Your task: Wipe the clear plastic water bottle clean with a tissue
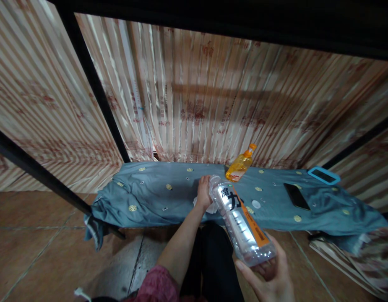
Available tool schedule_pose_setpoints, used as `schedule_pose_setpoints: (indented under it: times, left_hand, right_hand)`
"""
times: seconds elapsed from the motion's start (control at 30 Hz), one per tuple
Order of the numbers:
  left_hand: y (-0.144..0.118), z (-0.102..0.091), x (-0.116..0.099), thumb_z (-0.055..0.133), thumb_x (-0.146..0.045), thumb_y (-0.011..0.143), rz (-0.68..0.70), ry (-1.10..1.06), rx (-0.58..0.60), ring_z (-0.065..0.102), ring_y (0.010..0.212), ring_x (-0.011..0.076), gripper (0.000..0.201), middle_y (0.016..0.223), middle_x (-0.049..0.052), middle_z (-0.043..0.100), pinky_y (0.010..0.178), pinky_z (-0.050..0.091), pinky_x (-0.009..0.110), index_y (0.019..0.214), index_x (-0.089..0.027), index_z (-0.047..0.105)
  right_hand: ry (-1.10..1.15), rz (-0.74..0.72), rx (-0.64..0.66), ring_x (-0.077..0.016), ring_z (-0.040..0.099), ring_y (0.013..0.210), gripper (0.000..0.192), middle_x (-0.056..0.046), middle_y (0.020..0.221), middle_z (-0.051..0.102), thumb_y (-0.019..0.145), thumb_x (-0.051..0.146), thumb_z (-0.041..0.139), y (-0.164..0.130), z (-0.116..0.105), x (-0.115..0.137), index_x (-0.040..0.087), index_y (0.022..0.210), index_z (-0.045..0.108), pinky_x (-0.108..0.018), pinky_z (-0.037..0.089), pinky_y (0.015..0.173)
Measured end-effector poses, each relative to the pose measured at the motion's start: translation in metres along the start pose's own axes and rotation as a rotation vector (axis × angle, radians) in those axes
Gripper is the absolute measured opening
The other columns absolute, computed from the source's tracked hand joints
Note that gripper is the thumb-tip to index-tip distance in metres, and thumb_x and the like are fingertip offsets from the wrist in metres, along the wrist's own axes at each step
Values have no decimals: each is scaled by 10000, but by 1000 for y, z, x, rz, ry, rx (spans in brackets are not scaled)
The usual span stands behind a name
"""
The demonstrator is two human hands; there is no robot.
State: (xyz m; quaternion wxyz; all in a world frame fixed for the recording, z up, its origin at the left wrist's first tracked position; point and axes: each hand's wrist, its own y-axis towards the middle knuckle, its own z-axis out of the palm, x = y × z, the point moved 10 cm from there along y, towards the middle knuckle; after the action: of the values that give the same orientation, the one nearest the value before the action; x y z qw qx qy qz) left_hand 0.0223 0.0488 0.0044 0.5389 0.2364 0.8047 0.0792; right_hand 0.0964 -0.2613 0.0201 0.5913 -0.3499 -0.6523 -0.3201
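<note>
A large clear plastic bottle [239,222] with a silver and orange label lies tilted above the cloth, its neck pointing away to the left. My right hand [271,274] grips its base from below, thumb on the near side. At the neck end, my left hand [204,193] is closed and touches the bottle or sits right beside it. Crumpled white tissue [213,208] shows on both sides of the left wrist; it appears to be in that hand, whose palm side is hidden. Just beyond the bottle stands an orange pump bottle [239,167] of yellow liquid.
Blue-grey cloth [178,197] covers the narrow bench. Toward its right end lie a black phone [296,196], a blue-framed object [324,175] and a small whitish disc [256,204]. Black metal posts [95,84] and a patterned curtain [196,96] border the far side.
</note>
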Motion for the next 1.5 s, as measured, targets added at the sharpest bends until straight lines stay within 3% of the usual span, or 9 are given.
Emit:
schedule_pose_setpoints:
  times: [0.53,1.17,1.5]
  left_hand:
    - [1,0,3,732,-209,897,-31,-31,-4,682,1118,274,182,1116,87,737,1067,554,427,1078,-200,722]
    - [1,-2,2,732,-217,900,-36,-48,-5,683,1113,276,156,1103,86,735,1069,548,423,1055,-205,720]
    - [-1,3,5,721,-220,905,-41,-1,-5,676,1154,277,256,1167,116,728,1075,550,415,1155,-165,705]
  right_hand:
    - [30,-11,-29,-335,774,985,1155,-131,1207,779,527,629,1012,-1,0,4,233,1496,523,-429,641,824]
    - [8,-16,-1,-334,774,997,1131,-116,1172,776,551,641,1005,1,0,4,239,1486,512,-430,642,834]
    - [6,-23,-8,-328,777,976,1137,-118,1173,781,556,628,1007,1,-1,4,236,1501,511,-417,645,801]
